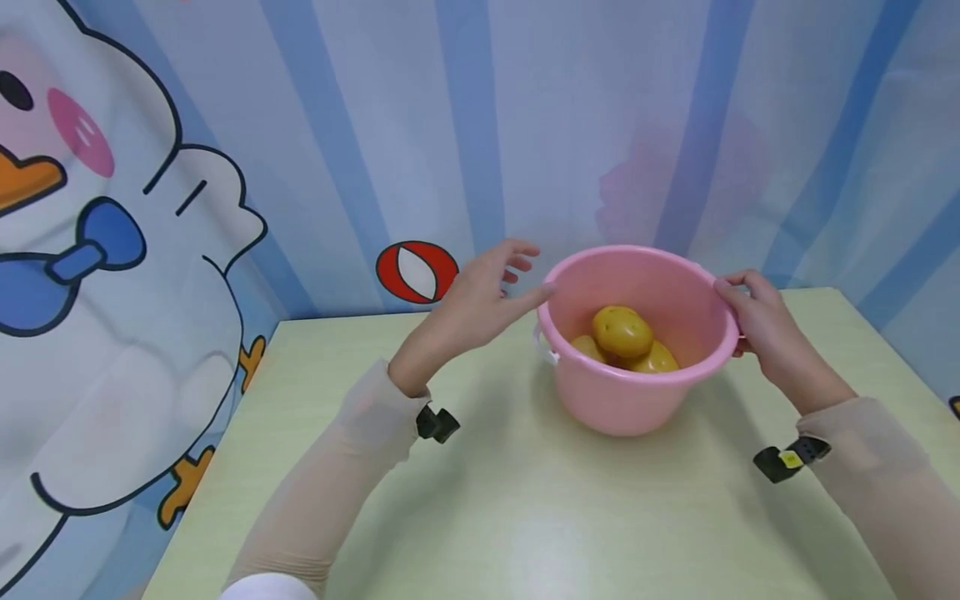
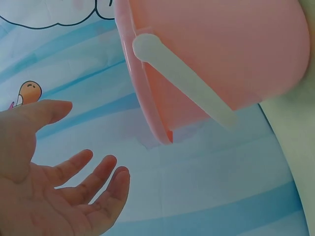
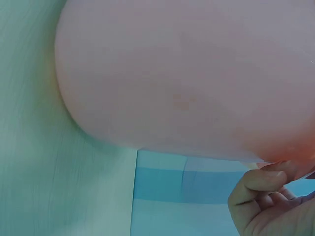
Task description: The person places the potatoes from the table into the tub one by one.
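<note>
A pink bucket [image 1: 622, 404] stands upright at the right of the table in the head view. Inside it lie several glossy yellow, potato-like ovals; the topmost oval [image 1: 622, 332] has small dark specks. My right hand [image 1: 765, 321] pinches the bucket's right rim, thumb over the edge and fingers curled beneath it; in the right wrist view these curled fingers [image 3: 266, 189] show under the rim. At the left side, my left hand [image 1: 487, 296] is spread and holds nothing. The left wrist view shows a gap between this hand and the bucket's white handle [image 2: 184, 78], which hangs down.
The pale table [image 1: 525, 517] ends at a striped blue backdrop [image 1: 570, 125] behind the bucket. A cartoon duck [image 1: 127, 358] is printed on the backdrop at the left, and a red-and-white ball [image 1: 386, 271] is printed behind my left hand.
</note>
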`<action>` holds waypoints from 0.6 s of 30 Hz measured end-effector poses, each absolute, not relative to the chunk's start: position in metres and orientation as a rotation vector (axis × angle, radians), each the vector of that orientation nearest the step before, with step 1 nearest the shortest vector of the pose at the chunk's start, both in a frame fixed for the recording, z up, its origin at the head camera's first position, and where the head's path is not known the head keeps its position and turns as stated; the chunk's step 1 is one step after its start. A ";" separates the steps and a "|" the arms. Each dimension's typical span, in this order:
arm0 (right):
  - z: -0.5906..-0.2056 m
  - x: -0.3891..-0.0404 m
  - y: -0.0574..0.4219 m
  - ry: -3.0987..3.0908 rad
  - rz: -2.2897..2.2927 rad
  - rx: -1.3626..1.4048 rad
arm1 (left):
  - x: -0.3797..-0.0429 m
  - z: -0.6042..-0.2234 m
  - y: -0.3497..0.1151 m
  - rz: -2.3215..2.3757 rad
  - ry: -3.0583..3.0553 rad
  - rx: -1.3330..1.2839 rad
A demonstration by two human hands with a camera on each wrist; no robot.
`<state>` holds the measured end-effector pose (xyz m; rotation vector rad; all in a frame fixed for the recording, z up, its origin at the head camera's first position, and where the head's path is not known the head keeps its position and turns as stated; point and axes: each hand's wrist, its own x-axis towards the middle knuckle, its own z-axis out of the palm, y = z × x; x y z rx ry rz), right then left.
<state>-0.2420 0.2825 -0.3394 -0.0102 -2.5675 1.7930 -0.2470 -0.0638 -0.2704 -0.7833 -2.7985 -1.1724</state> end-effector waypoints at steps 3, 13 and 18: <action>-0.339 -0.241 0.285 -2.604 1.702 0.045 | -0.246 -0.272 -0.070 -1.156 -2.800 -0.770; -0.347 -0.228 0.311 -2.613 1.564 0.151 | -0.241 -0.286 -0.096 -1.004 -2.843 -0.678; -0.350 -0.214 0.321 -2.677 1.375 0.222 | -0.237 -0.293 -0.108 -0.944 -2.839 -0.666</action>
